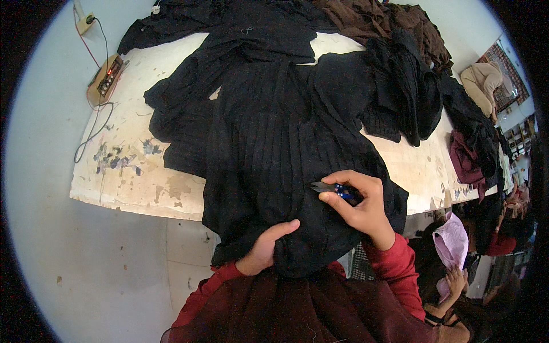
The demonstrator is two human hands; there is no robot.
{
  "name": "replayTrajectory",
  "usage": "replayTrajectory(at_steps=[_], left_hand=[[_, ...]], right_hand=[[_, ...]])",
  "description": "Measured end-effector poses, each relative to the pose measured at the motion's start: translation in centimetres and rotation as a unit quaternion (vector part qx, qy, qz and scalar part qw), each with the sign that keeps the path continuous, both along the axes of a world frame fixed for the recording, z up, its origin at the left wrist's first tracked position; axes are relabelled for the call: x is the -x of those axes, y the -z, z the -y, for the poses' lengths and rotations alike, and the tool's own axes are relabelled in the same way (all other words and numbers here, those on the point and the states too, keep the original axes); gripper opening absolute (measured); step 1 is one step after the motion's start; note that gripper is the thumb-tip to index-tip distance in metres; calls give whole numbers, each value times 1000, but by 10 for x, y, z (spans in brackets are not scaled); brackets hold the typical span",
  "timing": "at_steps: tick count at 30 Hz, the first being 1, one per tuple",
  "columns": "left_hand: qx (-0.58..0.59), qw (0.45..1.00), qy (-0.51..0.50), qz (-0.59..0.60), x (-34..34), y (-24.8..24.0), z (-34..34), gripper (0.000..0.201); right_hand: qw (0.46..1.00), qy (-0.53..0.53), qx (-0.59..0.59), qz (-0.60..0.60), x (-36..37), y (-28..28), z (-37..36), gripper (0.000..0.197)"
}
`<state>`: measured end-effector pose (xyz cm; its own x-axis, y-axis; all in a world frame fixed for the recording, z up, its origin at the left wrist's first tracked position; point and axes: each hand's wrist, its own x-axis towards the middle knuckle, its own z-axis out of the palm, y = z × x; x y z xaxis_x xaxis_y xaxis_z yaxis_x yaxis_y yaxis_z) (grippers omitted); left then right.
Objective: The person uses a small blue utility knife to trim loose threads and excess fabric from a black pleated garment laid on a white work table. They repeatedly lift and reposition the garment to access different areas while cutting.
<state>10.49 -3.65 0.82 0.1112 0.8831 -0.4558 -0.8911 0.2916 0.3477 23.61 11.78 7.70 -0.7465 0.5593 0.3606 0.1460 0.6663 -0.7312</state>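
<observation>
A black pleated garment (pixel 257 143) is spread over the table and hangs down over its front edge toward me. At its lower end my left hand (pixel 267 244) grips the cloth, thumb on top and the other fingers hidden beneath. To the right, my right hand (pixel 360 203) is closed around a small pair of thread snips (pixel 343 192) with blue handles. The metal tips point left, just over or against the black cloth; I cannot tell whether they touch it.
The pale, paint-worn table (pixel 171 197) carries more black garments (pixel 400 86) and a brown cloth pile (pixel 394 23). A power box (pixel 106 80) with cables is at the left wall. Maroon cloth (pixel 466 157) hangs at the right. Another person's hand (pixel 456 281) holds pink cloth (pixel 450 240).
</observation>
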Motion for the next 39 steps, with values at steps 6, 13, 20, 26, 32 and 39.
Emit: replayTrajectory(at_steps=[6,13,20,26,32,39], left_hand=[[-71,993,-23,-86,-5,-3,3,43],[-56,993,-13,-102,-5,-7,4,43],[-44,994,-24,-98,-6,-6,4,44],[-31,968,-28,-248,-5,-5,6,60],[28,866,-31,-499,-5,26,17,100],[2,862,-4,-507,-5,32,17,102]], right_hand=[[996,-14,-83,40,0,-13,11,22],[994,-12,-106,16,-2,-5,9,20],[995,-18,-97,8,0,-8,11,20],[996,-9,-91,7,-1,-2,9,18],[997,5,-70,-12,3,-9,15,19],[992,-37,-122,5,6,-7,16,19]])
